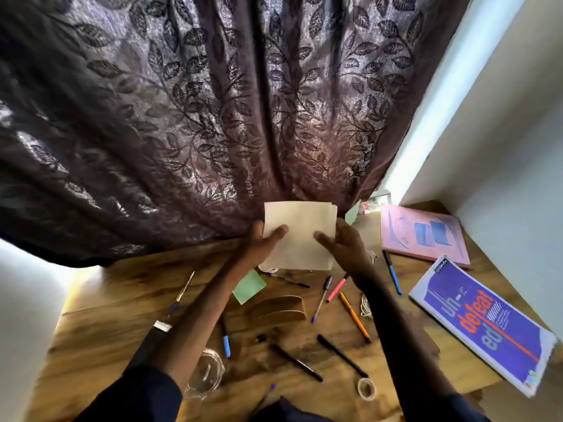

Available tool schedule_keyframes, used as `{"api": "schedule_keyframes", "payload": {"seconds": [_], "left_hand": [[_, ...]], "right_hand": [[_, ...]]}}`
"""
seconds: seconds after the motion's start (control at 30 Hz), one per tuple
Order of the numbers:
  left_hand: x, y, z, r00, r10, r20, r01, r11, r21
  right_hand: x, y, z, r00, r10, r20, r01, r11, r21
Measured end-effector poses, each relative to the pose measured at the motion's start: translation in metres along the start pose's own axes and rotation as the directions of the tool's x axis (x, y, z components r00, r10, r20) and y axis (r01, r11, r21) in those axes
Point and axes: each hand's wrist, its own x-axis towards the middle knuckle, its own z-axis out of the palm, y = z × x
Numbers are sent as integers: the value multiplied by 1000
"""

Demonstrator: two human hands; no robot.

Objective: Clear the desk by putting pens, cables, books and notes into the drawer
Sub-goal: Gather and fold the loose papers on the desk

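Note:
Both my hands hold a small stack of cream note sheets (300,229) up above the wooden desk (115,306). My left hand (262,243) grips its left edge with the thumb on top; my right hand (342,243) pinches its right edge. Below lie a green sticky note (248,286), several pens such as an orange one (355,316), a pink one (336,288) and two black ones (297,362). A pink book (423,234) and a blue book (487,325) lie at the right. A coiled clear cable (207,373) sits near my left forearm.
A dark leaf-patterned curtain (213,117) hangs along the desk's far edge. A white wall (502,147) bounds the right side. A wooden stand (280,307) sits mid-desk, a tape roll (366,388) near the front, and a white cable (365,306) by the orange pen.

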Motion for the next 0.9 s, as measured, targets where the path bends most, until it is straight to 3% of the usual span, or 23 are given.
{"api": "schedule_keyframes", "payload": {"seconds": [0.13,0.2,0.47,0.6,0.9], "left_hand": [[1,-46,-11,993,70,-93,-48,973,224],[2,-67,-13,992,111,-68,-86,950,301],[-21,-61,0,1000,10,-28,8,834,552],[-8,-57,13,1000,-12,-10,15,853,521],[31,-66,48,999,-36,-15,38,845,533]], "right_hand": [[-7,33,30,998,-53,-27,40,932,-359],[-15,46,44,996,-81,-29,63,912,-405],[-20,81,46,990,-54,-128,3,929,-370],[-5,86,29,983,-3,-185,-59,942,-330],[32,115,19,980,3,-200,-56,964,-261]]}}
